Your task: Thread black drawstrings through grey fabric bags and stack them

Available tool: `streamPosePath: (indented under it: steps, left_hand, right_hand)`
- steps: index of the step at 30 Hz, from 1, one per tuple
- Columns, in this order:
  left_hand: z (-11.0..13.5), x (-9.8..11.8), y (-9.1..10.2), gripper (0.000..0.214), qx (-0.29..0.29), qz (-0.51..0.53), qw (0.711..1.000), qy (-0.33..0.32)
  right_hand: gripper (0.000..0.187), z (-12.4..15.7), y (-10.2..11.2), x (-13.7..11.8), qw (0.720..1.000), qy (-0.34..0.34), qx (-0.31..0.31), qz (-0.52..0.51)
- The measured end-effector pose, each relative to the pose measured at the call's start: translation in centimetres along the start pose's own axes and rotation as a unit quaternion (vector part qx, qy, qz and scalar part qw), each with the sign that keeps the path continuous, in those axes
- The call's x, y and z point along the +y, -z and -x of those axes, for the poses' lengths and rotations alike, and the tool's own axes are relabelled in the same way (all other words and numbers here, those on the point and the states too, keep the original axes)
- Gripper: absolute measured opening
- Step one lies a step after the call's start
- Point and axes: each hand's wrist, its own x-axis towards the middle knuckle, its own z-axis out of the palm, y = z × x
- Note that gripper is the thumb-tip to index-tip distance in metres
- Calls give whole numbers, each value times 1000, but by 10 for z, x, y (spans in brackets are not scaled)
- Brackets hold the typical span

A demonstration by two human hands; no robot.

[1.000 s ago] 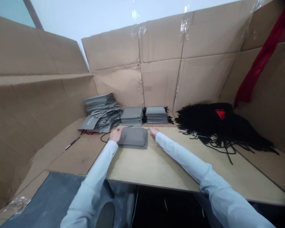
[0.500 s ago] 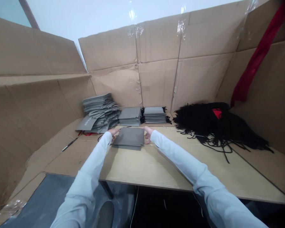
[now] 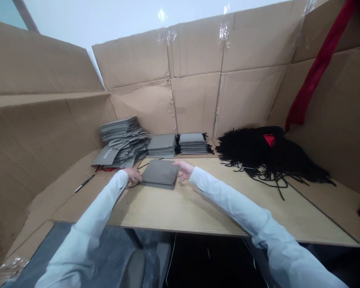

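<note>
A small pile of flat grey paper bags (image 3: 160,172) lies on the table in front of me. My right hand (image 3: 184,170) is at the pile's right edge, its fingertips closed on the upper bag's far right corner. By the lower left corner, my left hand (image 3: 133,176) is curled with the fingers pointing right. A thin black cord (image 3: 133,185) shows under its fingers, partly hidden by the hand. Another piece of black cord (image 3: 144,164) sticks out past the pile's far left corner.
Behind stand a tall uneven heap of grey bags (image 3: 123,140), a neat grey stack (image 3: 161,145) and a stack with black cords (image 3: 193,143). A heap of black cords (image 3: 258,150) lies to the right, a pen (image 3: 84,183) to the left. Cardboard walls (image 3: 195,92) enclose the table.
My left hand has moved left and toward me, from the pile's far left side to its near left corner. The right hand stays at the right edge. The view has shifted slightly.
</note>
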Motion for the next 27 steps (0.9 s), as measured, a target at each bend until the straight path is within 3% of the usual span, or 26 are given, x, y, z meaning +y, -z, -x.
streamPosePath:
  steps: [2, 4, 8, 10, 13, 18, 21, 23, 24, 27]
  left_hand:
    - [7, -13, -3, 36, -6, -44, 999, 11]
    - [10, -25, -7, 25, 44, -76, 996, -18]
    - [8, -42, -12, 6, 96, -138, 980, -109]
    - [4, -48, -9, 3, 97, -199, 966, -136]
    - [-4, -58, 6, 9, 135, -228, 958, -109]
    - [-10, -84, 60, 21, 284, -195, 939, 14]
    - [0, -86, 87, 21, 375, -56, 924, 51]
    - [14, -73, 93, 23, 374, 106, 921, 11]
    - [22, -61, 92, 26, 367, 207, 906, -39]
    - [47, -14, 73, 36, 242, 396, 862, -203]
  right_hand:
    - [48, 4, -4, 0, 996, 4, 29, 86]
    - [57, 8, -14, 2, 969, 77, 24, 234]
    - [73, 11, -42, 16, 843, 209, -15, 495]
    - [65, 11, -55, 28, 791, 244, -12, 560]
    - [47, 10, -67, 43, 761, 247, -7, 600]
    - [47, 11, -72, 52, 744, 239, -5, 624]
    - [47, 10, -70, 47, 752, 235, -7, 615]
    - [47, 6, -67, 38, 773, 218, -31, 595]
    - [48, 3, -64, 31, 788, 200, -57, 579]
    - [66, -10, -59, 4, 843, 149, -127, 501]
